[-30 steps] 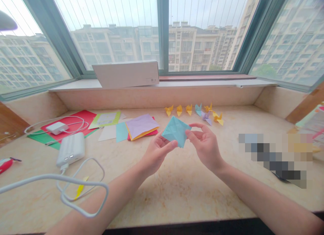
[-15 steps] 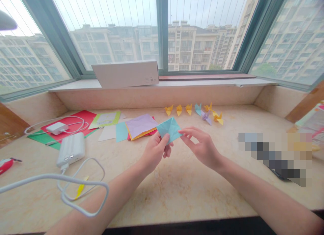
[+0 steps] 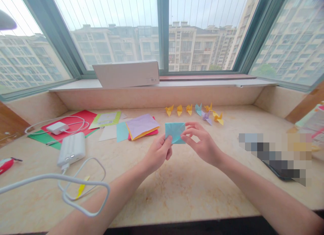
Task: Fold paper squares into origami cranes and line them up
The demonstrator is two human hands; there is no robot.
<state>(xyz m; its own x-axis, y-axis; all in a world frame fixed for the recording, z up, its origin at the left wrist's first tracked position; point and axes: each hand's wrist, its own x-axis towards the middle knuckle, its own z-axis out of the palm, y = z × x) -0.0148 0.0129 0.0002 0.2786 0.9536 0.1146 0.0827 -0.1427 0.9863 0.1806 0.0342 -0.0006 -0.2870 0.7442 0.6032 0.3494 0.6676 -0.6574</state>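
We held the blue folded paper point(image 3: 174, 132) up off the stone counter point(image 3: 177, 191), near the middle of the view, its flat face turned toward us and creases running across it. Our left hand point(image 3: 158, 154) had it by the lower left corner, pinched between the thumb in front and the fingers behind. Our right hand point(image 3: 204, 144) had closed thumb and forefinger on the right edge, while its other fingers curled loosely and touched nothing. Both hands gripped the one piece, close together with only the paper between them.

Just behind and to the left of it lay a loose stack of coloured sheets point(image 3: 141, 126) with lilac on top, orange and red under it, and a pale blue sheet point(image 3: 122, 131) beside it. Further back, near the wall, stood a row of small paper cranes point(image 3: 188, 110) — mostly yellow, with one blue and one lilac.

Well to the left a white power bank point(image 3: 71, 149) rested on the counter, and its thick white cable point(image 3: 76, 189) looped toward us. Behind it a white charger point(image 3: 57, 127) sat on a red sheet point(image 3: 78, 116) that overlapped a green sheet point(image 3: 43, 138). A long white box point(image 3: 126, 74) leaned on the window sill point(image 3: 202, 82). To the right lay a dark phone point(image 3: 274, 170) — partly blurred, so we could not make out more.
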